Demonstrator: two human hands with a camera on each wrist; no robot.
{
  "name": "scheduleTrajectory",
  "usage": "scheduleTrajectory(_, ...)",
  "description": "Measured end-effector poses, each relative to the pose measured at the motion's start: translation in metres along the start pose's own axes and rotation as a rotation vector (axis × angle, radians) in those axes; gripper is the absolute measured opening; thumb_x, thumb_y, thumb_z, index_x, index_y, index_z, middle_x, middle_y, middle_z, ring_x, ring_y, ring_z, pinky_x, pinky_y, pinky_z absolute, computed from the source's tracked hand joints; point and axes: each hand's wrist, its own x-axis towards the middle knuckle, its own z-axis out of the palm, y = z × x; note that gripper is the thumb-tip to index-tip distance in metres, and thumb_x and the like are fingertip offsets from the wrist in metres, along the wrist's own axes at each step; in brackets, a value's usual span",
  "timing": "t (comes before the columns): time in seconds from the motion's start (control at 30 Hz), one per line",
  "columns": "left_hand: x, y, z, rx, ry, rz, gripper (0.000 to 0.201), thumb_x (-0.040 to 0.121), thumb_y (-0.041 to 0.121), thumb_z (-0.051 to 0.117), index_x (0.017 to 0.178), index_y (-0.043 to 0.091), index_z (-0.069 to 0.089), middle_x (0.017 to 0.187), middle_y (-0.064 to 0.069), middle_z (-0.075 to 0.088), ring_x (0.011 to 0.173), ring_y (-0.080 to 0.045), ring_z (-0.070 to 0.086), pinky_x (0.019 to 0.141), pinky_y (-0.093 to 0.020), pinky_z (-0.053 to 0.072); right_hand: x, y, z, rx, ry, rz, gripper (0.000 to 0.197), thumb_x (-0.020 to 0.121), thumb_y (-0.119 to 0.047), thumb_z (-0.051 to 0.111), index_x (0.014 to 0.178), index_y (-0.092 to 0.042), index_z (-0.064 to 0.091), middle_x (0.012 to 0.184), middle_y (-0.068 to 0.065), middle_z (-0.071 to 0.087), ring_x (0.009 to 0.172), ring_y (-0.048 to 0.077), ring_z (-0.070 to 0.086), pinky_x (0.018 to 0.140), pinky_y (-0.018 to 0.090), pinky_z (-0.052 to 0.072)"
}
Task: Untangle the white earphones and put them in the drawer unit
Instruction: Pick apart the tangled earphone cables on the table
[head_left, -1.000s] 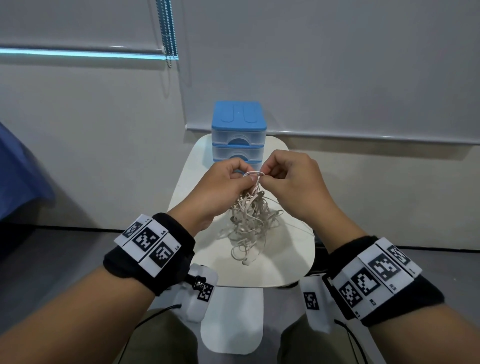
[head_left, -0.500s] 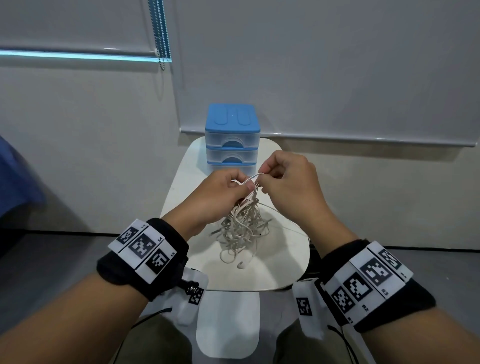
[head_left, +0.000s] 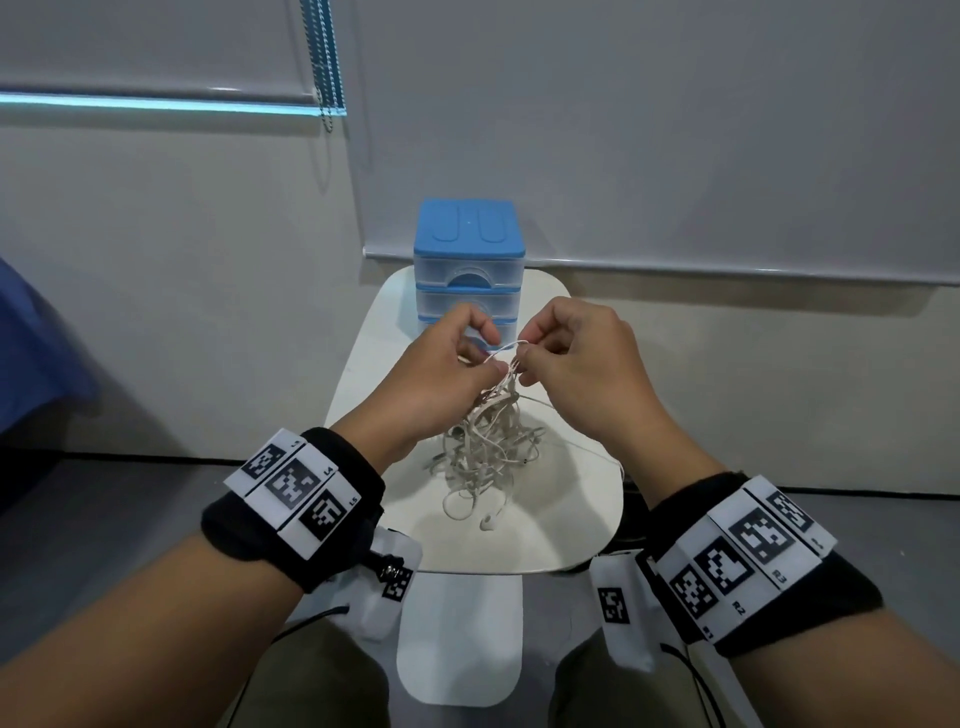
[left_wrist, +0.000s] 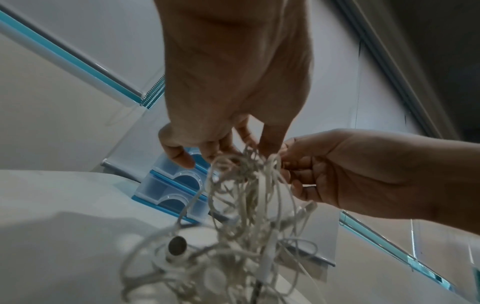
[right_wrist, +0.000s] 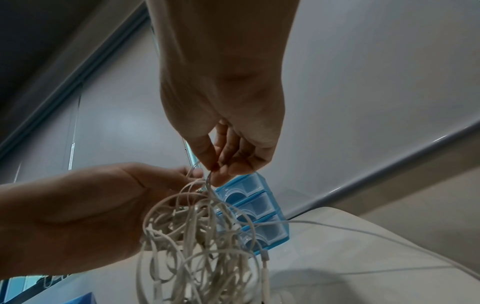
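Head view: we are seeing, at far left, a bead chain (head_left: 324, 62) hanging from a window blind. Moving right, the left hand (head_left: 441, 371) is pinching the top of the white earphones (head_left: 485, 447) between thumb and fingers, its grip pressed together on the cords. The tangled bundle is hanging from both hands above the white counter (head_left: 561, 519), its lowest loops and one earbud (head_left: 488, 522) reaching down to the surface or close to it; we cannot tell whether they are touching. Behind the hands, the blue drawer unit (head_left: 467, 260) is standing at the far edge of the counter, its drawers closed. Further right, the right hand (head_left: 576, 364) is pinching a single strand at the top of the bundle, fingertips nearly meeting those of the left. One thin cord is trailing off to the right across the counter.
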Motion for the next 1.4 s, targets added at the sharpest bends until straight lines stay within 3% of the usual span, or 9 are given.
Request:
scheduleTrajectory(0.07, -0.002, 0.003, -0.003, -0.016, 0.018, 0.071, 0.017, 0.093, 0.016, 0.073, 0.101, 0.017, 0.058, 0.098, -0.002, 0.067, 0.071, -0.016, 0.059, 0.066, -0.030, 0.048, 0.000, 0.001, -0.001, 0.013, 0.004, 0.027, 0.017, 0.085, 0.000, 0.067, 0.078, -0.015, 0.066, 0.064, 0.004, 0.072, 0.062, 0.014, 0.073, 0.064, 0.029, 0.057)
scheduleTrajectory(0.23, -0.005, 0.004, -0.007, 0.356, 0.072, 0.156, 0.032, 0.072, 0.059, 0.082, 0.079, 0.032, 0.067, 0.100, 0.013, 0.057, 0.089, -0.006, 0.061, 0.097, -0.049, 0.047, 0.002, 0.001, 0.001, 0.029, 0.009, 0.075, 0.016, 0.083, 0.002, 0.067, 0.078, -0.013, 0.066, 0.068, 0.006, 0.073, 0.060, 0.014, 0.074, 0.063, 0.026, 0.056)
scheduleTrajectory(0.37, 0.001, 0.003, -0.003, 0.505, 0.089, 0.156, 0.017, 0.080, 0.045, 0.084, 0.077, 0.033, 0.073, 0.101, 0.010, 0.053, 0.087, -0.011, 0.055, 0.093, -0.049, 0.049, 0.003, -0.002, 0.003, 0.022, -0.002, 0.068, 0.016, 0.083, 0.004, 0.065, 0.078, -0.012, 0.066, 0.068, 0.006, 0.073, 0.061, 0.015, 0.074, 0.063, 0.027, 0.055)
scheduleTrajectory(0.53, -0.001, 0.003, -0.005, 0.333, 0.087, 0.169, 0.012, 0.091, 0.027, 0.077, 0.081, 0.024, 0.070, 0.104, 0.006, 0.055, 0.080, -0.014, 0.061, 0.073, -0.018, 0.043, 0.008, 0.005, 0.002, -0.077, 0.033, 0.071, 0.019, 0.081, -0.001, 0.065, 0.072, -0.018, 0.064, 0.066, 0.002, 0.073, 0.065, 0.021, 0.073, 0.069, 0.040, 0.062)
scheduleTrajectory(0.73, 0.001, -0.002, -0.017, 0.130, 0.035, 0.034, 0.031, 0.091, 0.039, 0.063, 0.071, 0.017, 0.071, 0.084, 0.001, 0.074, 0.082, -0.018, 0.068, 0.079, -0.037, 0.049, 0.005, 0.006, -0.003, -0.037, 0.040, 0.094, 0.016, 0.081, 0.001, 0.064, 0.074, -0.013, 0.066, 0.064, 0.003, 0.073, 0.061, 0.019, 0.072, 0.074, 0.044, 0.062)
scheduleTrajectory(0.93, 0.002, 0.001, -0.002, 0.145, -0.026, 0.162, 0.021, 0.088, 0.019, 0.080, 0.093, 0.015, 0.060, 0.093, 0.001, 0.073, 0.084, -0.011, 0.070, 0.075, -0.026, 0.055, 0.005, -0.012, 0.000, 0.013, 0.014, -0.025, 0.015, 0.077, -0.003, 0.068, 0.074, -0.017, 0.066, 0.065, 0.003, 0.071, 0.066, 0.023, 0.070, 0.067, 0.038, 0.060)
scheduleTrajectory(1.1, 0.003, -0.001, 0.004, 0.193, -0.040, 0.141, 0.010, 0.093, 0.027, 0.076, 0.090, 0.019, 0.072, 0.084, 0.001, 0.073, 0.067, -0.006, 0.063, 0.060, -0.026, 0.052, 0.007, -0.027, -0.006, 0.192, -0.067, -0.042, 0.014, 0.082, 0.005, 0.066, 0.086, -0.008, 0.066, 0.068, 0.013, 0.070, 0.056, 0.018, 0.064, 0.056, 0.028, 0.053)
scheduleTrajectory(1.3, 0.001, -0.006, -0.005, 0.109, -0.065, 0.164, 0.010, 0.096, 0.018, 0.072, 0.091, 0.016, 0.080, 0.086, 0.004, 0.077, 0.079, -0.002, 0.066, 0.073, -0.011, 0.048, 0.005, -0.015, -0.002, 0.271, -0.144, -0.065, 0.017, 0.086, -0.007, 0.073, 0.096, -0.018, 0.065, 0.079, 0.015, 0.070, 0.068, 0.022, 0.067, 0.068, 0.038, 0.058)
scheduleTrajectory(1.4, 0.001, -0.007, -0.008, 0.015, -0.048, 0.133, 0.018, 0.100, 0.019, 0.067, 0.087, 0.011, 0.077, 0.087, 0.000, 0.078, 0.086, -0.009, 0.070, 0.083, -0.019, 0.050, 0.004, -0.004, -0.001, 0.242, -0.082, -0.069, 0.021, 0.086, -0.010, 0.076, 0.100, -0.022, 0.067, 0.093, 0.002, 0.070, 0.070, 0.012, 0.060, 0.069, 0.027, 0.054)
